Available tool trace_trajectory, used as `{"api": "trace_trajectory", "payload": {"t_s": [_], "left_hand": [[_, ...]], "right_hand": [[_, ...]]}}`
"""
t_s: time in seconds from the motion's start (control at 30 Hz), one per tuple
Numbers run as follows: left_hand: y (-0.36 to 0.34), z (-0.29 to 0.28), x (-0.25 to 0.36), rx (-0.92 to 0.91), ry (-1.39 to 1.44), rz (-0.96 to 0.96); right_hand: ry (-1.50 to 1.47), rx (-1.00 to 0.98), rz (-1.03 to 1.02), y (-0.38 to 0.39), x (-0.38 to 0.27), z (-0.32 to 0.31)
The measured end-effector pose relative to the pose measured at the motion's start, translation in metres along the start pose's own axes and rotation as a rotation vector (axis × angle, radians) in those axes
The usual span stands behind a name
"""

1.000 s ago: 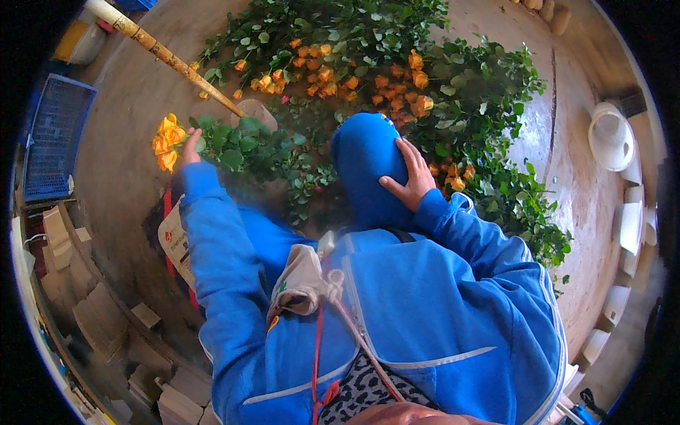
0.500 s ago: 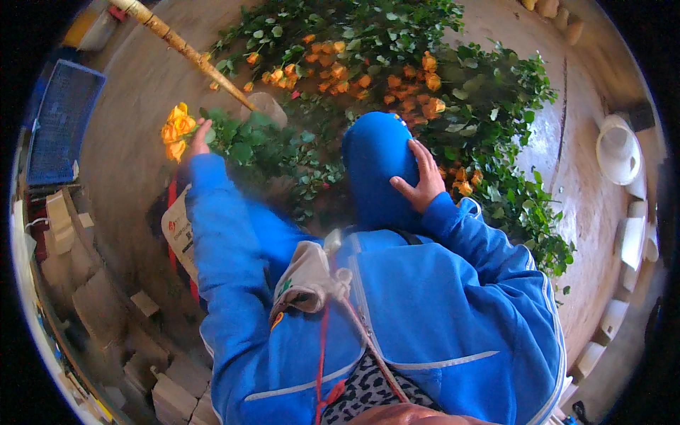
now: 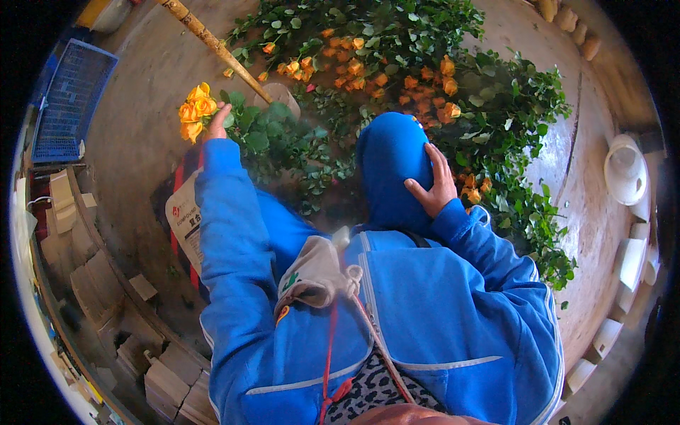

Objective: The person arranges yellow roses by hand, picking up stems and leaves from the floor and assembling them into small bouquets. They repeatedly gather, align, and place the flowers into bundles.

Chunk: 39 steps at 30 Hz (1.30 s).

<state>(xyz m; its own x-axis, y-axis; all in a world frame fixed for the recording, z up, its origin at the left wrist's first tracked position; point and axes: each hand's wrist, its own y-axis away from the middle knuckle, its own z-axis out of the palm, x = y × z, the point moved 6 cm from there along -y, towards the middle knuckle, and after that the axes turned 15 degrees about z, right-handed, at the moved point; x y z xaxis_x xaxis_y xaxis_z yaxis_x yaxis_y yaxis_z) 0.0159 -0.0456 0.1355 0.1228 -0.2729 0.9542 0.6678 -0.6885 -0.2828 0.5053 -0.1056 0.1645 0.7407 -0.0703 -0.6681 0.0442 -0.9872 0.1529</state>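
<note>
The left hand grips a bunch of orange roses just below the blooms, best kept snug without crushing stems, while the open right hand rests flat on the blue-trousered knee.

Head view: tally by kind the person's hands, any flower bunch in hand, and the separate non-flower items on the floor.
Hands: 2, left hand gripping, right hand flat on the blue-clad knee
Held bunch of yellow roses: 1
Blue wire crate: 1
Wooden-handled tool: 1
White container: 1
Total: 6
</note>
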Motion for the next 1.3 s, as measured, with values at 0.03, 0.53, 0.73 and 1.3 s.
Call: {"api": "trace_trajectory", "payload": {"t_s": [0.03,0.53,0.73,1.3], "left_hand": [[-0.001,0.000,0.001,-0.010,-0.001,0.027],[-0.004,-0.004,-0.028,-0.064,0.051,-0.210],[-0.011,-0.007,-0.019,-0.074,-0.027,-0.074],[0.002,-0.001,-0.022,-0.049,0.073,-0.328]], "right_hand": [[0.000,0.003,0.001,0.000,0.000,0.000],[-0.027,-0.010,-0.018,-0.004,0.009,-0.002],[-0.039,-0.003,-0.028,-0.005,0.006,-0.004],[-0.002,-0.118,0.510,0.057,0.196,-0.030]]}}
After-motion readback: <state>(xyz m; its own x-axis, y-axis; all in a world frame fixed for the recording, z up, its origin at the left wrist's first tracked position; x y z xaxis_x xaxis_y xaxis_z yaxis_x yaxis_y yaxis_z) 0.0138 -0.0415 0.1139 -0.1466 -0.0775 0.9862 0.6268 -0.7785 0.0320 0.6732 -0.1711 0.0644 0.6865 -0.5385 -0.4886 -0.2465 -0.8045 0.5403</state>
